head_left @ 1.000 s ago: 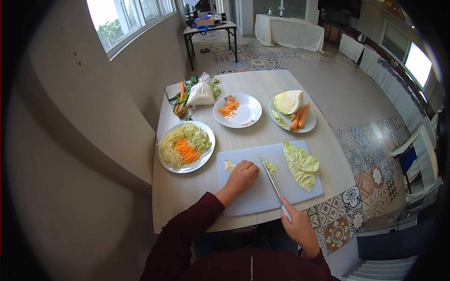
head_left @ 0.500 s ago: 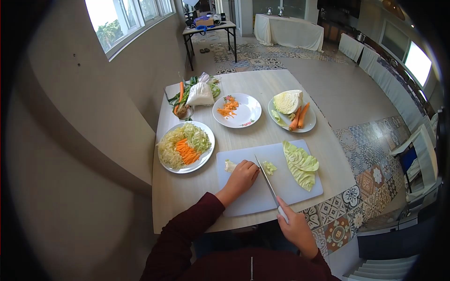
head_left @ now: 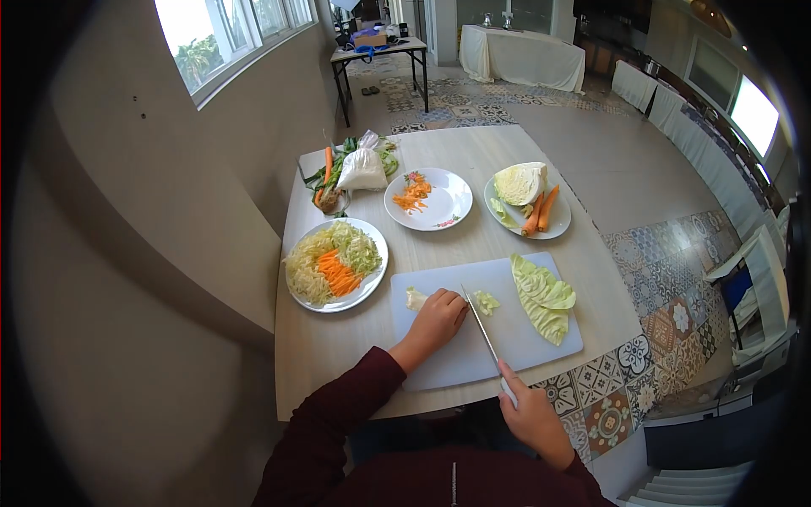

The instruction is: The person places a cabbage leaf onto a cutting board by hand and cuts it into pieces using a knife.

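Observation:
My right hand (head_left: pixel 534 416) grips the white handle of a kitchen knife (head_left: pixel 482 328), its blade slanting up and left over the white cutting board (head_left: pixel 439 363). Fingers curled, my left hand (head_left: pixel 438 319) presses down on a piece of cabbage (head_left: pixel 415 298), whose pale end sticks out on the left; most of it is hidden under the hand. The blade stands close beside my left fingertips. Just right of the blade lie cut cabbage shreds (head_left: pixel 486 302). A large loose cabbage leaf (head_left: pixel 542 300) rests on the board's right side.
At the left stands a plate (head_left: pixel 378 283) of shredded cabbage and carrot. Behind are a plate (head_left: pixel 452 198) with carrot bits and another plate (head_left: pixel 507 221) holding a cabbage half (head_left: pixel 519 183) and carrots (head_left: pixel 547 209). A bag of white powder (head_left: pixel 362 171) sits by vegetables near the wall.
The knife and my right hand have shifted only very slightly. My left hand stays on the cabbage piece, and the rest of the table looks the same.

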Action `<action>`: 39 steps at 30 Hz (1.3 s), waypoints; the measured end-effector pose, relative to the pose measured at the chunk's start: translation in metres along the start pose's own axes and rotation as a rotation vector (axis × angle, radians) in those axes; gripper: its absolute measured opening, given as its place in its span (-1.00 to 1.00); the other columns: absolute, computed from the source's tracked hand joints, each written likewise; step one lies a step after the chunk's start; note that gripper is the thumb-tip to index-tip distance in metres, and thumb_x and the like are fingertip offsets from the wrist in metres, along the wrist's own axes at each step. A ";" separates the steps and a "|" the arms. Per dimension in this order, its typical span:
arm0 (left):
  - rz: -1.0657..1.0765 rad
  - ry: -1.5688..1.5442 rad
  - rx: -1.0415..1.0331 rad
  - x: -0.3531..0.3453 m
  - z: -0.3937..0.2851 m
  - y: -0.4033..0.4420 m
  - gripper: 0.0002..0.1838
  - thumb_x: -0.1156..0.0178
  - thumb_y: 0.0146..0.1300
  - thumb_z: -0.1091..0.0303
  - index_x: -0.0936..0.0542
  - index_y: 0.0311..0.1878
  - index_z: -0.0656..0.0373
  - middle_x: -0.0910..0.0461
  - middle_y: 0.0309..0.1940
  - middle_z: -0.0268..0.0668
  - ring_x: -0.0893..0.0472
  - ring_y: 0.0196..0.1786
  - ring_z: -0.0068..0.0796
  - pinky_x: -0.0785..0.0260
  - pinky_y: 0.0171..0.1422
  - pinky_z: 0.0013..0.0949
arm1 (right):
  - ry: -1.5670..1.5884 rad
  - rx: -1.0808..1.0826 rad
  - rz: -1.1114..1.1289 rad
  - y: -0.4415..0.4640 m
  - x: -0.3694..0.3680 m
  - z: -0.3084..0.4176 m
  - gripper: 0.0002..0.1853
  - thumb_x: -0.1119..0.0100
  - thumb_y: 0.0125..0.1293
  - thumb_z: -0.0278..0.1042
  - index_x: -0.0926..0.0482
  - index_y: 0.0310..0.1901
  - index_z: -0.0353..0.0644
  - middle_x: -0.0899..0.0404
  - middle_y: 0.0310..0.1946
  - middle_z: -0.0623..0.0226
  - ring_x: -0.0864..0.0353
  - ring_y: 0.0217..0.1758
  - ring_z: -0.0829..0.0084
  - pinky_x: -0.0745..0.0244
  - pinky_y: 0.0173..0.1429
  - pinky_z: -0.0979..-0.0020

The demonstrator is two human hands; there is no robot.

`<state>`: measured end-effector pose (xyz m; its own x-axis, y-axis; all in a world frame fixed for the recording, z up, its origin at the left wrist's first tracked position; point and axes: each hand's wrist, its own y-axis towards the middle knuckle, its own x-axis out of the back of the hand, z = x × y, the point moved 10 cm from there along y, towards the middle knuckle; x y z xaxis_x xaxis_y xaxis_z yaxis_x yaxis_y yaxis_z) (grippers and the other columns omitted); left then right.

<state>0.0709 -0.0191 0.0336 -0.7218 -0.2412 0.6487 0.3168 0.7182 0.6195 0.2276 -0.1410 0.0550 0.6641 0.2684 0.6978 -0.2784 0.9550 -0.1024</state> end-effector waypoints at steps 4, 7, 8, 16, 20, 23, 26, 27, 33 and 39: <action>0.012 -0.004 0.011 0.000 0.000 0.001 -0.91 -0.26 0.27 0.45 -0.58 -0.32 0.26 -0.60 -0.33 -0.14 -0.56 -0.18 -0.09 -0.45 -0.04 -0.13 | 0.007 -0.041 0.025 -0.005 0.003 -0.003 -0.39 -0.12 0.35 -0.40 -0.33 0.45 -0.13 -0.53 -0.52 -0.25 -0.59 -0.42 -0.22 -0.48 -0.29 0.07; 0.036 0.011 0.038 -0.003 0.003 0.000 -0.91 -0.29 0.24 0.47 -0.60 -0.32 0.27 -0.62 -0.30 -0.12 -0.59 -0.14 -0.08 -0.48 -0.01 -0.14 | 0.039 -0.064 0.045 -0.003 0.002 -0.002 -0.39 -0.11 0.37 -0.38 -0.32 0.46 -0.13 -0.52 -0.53 -0.25 -0.58 -0.41 -0.24 -0.46 -0.28 0.02; 0.033 0.011 0.039 -0.003 0.004 0.000 -0.91 -0.29 0.24 0.47 -0.60 -0.32 0.27 -0.62 -0.29 -0.12 -0.59 -0.14 -0.08 -0.48 -0.01 -0.14 | 0.024 -0.058 0.029 0.000 0.000 -0.003 -0.40 -0.10 0.37 -0.37 -0.32 0.46 -0.13 -0.52 -0.53 -0.25 -0.58 -0.41 -0.25 -0.45 -0.28 0.01; 0.030 0.000 0.041 -0.002 0.002 0.000 -0.92 -0.29 0.25 0.47 -0.60 -0.32 0.27 -0.62 -0.29 -0.13 -0.58 -0.14 -0.08 -0.47 -0.01 -0.14 | -0.033 -0.006 -0.001 0.031 -0.019 -0.009 -0.35 -0.03 0.38 -0.37 -0.20 0.51 -0.16 -0.52 -0.57 -0.26 -0.56 -0.43 -0.30 -0.43 -0.26 -0.17; 0.027 -0.006 0.040 -0.001 0.002 0.000 -0.92 -0.30 0.24 0.47 -0.60 -0.32 0.27 -0.62 -0.29 -0.14 -0.59 -0.15 -0.09 -0.47 -0.01 -0.14 | -0.026 -0.011 0.005 0.027 -0.019 -0.012 -0.34 -0.05 0.37 -0.37 -0.20 0.51 -0.15 -0.53 -0.57 -0.27 -0.57 -0.43 -0.29 -0.44 -0.25 -0.17; 0.031 0.000 0.040 -0.001 0.002 0.000 -0.92 -0.30 0.23 0.47 -0.61 -0.31 0.26 -0.62 -0.29 -0.14 -0.59 -0.15 -0.09 -0.46 -0.01 -0.14 | -0.049 -0.039 0.005 0.017 -0.016 -0.011 -0.35 -0.07 0.37 -0.37 -0.23 0.50 -0.13 -0.52 -0.56 -0.27 -0.58 -0.42 -0.28 -0.44 -0.26 -0.14; 0.036 0.026 0.044 -0.001 0.003 -0.001 -0.93 -0.31 0.22 0.46 -0.62 -0.30 0.24 -0.63 -0.28 -0.16 -0.59 -0.14 -0.11 -0.45 -0.01 -0.14 | -0.049 -0.042 -0.013 0.010 -0.012 -0.012 -0.39 -0.09 0.36 -0.38 -0.31 0.46 -0.12 -0.51 -0.54 -0.27 -0.58 -0.43 -0.24 -0.43 -0.30 -0.06; 0.034 0.040 0.045 -0.001 0.004 -0.002 -0.93 -0.31 0.22 0.45 -0.63 -0.29 0.23 -0.63 -0.28 -0.17 -0.59 -0.14 -0.12 -0.44 0.00 -0.14 | -0.040 -0.030 -0.018 0.009 -0.009 -0.012 -0.39 -0.09 0.36 -0.38 -0.32 0.46 -0.12 -0.51 -0.55 -0.26 -0.58 -0.43 -0.24 -0.44 -0.30 -0.04; 0.005 0.144 0.016 0.008 -0.004 0.000 -0.95 -0.26 0.25 0.39 -0.63 -0.30 0.14 -0.62 -0.30 -0.29 -0.58 -0.15 -0.24 -0.37 0.04 -0.19 | -0.002 -0.028 -0.014 0.005 -0.002 -0.011 -0.39 -0.10 0.36 -0.38 -0.33 0.46 -0.10 -0.50 -0.57 -0.24 -0.56 -0.47 -0.23 -0.45 -0.32 0.05; 0.022 0.157 0.029 0.002 0.001 -0.003 -0.96 -0.27 0.25 0.38 -0.62 -0.28 0.11 -0.64 -0.29 -0.31 -0.59 -0.14 -0.26 -0.36 0.05 -0.18 | 0.037 -0.031 -0.008 0.004 0.002 -0.012 -0.39 -0.10 0.36 -0.37 -0.32 0.46 -0.09 -0.50 -0.56 -0.23 -0.57 -0.46 -0.20 -0.46 -0.31 0.09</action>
<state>0.0681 -0.0209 0.0327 -0.6094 -0.3225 0.7243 0.3116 0.7426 0.5929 0.2366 -0.1355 0.0478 0.6916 0.2642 0.6722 -0.2516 0.9605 -0.1187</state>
